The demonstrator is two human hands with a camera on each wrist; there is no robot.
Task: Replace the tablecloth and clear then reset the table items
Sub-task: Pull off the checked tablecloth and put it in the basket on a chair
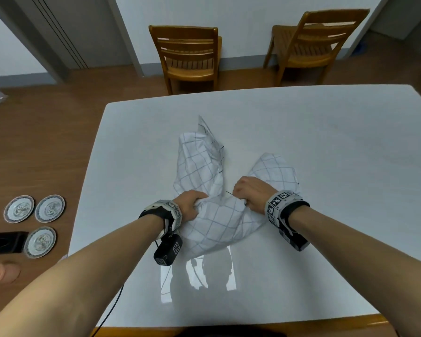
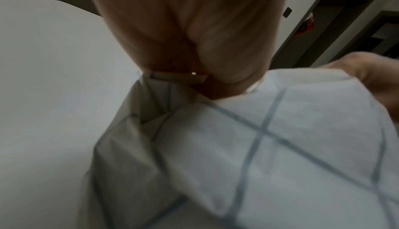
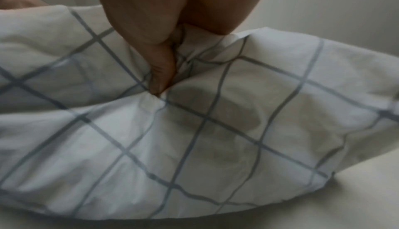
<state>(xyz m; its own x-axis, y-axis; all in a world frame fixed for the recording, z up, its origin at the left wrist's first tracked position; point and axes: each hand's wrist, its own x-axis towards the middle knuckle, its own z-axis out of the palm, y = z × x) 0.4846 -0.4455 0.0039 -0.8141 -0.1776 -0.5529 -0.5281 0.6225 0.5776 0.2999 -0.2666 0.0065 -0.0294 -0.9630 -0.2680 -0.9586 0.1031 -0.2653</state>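
The left hand (image 1: 189, 206) and right hand (image 1: 249, 193) each clutch a bunched fold of the white grid-checked tablecloth (image 1: 214, 190), which lies gathered in a heap at the middle of the bare white table (image 1: 326, 147). Three patterned plates (image 1: 49, 208) and a black tray (image 1: 3, 242) sit on the floor, so clearing looks done; whether this cloth is coming off or going on I cannot tell, and resetting remains.

Tablecloth (image 1: 212, 222) checked cloth, creased; table (image 1: 326, 142) glossy white.
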